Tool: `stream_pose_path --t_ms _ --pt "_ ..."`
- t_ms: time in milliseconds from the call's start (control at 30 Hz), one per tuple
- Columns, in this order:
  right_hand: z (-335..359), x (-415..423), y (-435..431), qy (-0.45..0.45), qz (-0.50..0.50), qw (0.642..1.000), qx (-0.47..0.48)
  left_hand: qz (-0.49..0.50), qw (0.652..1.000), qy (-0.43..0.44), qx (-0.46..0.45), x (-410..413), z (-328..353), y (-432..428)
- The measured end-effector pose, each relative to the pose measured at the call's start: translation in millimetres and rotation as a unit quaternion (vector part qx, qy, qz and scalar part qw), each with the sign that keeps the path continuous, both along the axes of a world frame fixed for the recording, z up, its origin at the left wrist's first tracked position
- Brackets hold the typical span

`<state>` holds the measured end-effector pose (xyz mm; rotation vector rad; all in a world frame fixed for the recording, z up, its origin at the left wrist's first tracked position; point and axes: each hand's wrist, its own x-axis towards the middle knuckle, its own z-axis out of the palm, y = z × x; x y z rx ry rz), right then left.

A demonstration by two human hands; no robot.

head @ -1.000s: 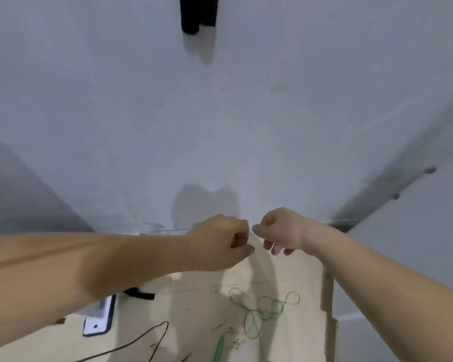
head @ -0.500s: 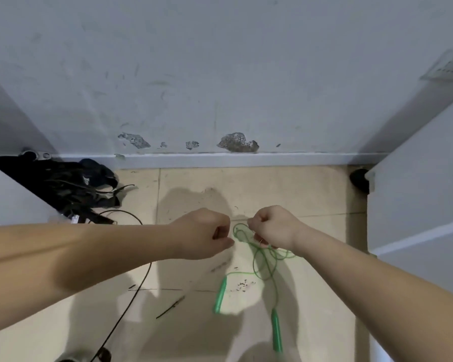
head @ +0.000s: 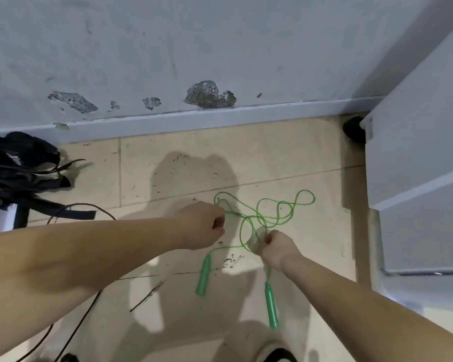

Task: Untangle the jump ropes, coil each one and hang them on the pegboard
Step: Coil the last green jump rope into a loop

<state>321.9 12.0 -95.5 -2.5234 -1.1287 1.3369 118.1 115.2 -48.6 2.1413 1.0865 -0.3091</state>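
We see the left hand (head: 202, 226) clenched into a fist, knuckles forward, with the thin cord of the green jump rope (head: 272, 212) running straight into its curled fingers, so it grips the cord there. Just beside it, a little lower and nearer the person, the right hand (head: 277, 246) is also curled, and it pinches a bunch of the cord's loops at its fingertips. Between and beyond the two hands the cord is tangled in several overlapping loops, the widest reaching out to the right. We cannot tell whether these loops lie on the floor (head: 285, 158) or hang just above it. From the tangle two strands drop toward the person. One ends in a green handle (head: 204, 275) below the left hand, the other in a second green handle (head: 271, 305) below the right wrist, the two well apart. The floor is tan tile, specked with dust and crossed by the shadows of the arms. To the left we note a heap of black straps and fabric (head: 19, 173) against the skirting, and a thin dark cable (head: 84, 322) passing under the left forearm. Ahead rises a grey wall (head: 220, 48) with chipped patches of paint, and a white cabinet (head: 416, 152) stands at the right.
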Motion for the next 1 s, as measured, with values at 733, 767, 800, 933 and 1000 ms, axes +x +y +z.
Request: stream_pose_path --t_ms 733,767,800,933,1000 --pt "216 -48 39 0.261 -0.128 0.939 0.182 0.097 0.963 -0.206 -0.144 -30 147 15" --pt "230 -48 34 0.254 -0.118 0.940 0.196 0.106 0.961 -0.214 -0.140 -37 166 18" --pt "245 -49 29 0.254 -0.108 0.940 0.203 0.115 0.959 -0.221 -0.134 -44 186 22" --pt "305 -63 10 0.295 -0.068 0.930 0.210 0.097 0.972 -0.215 -0.018 -71 259 27" --pt "334 -76 4 0.338 -0.062 0.915 0.212 0.109 0.963 -0.227 0.092 -77 287 22"
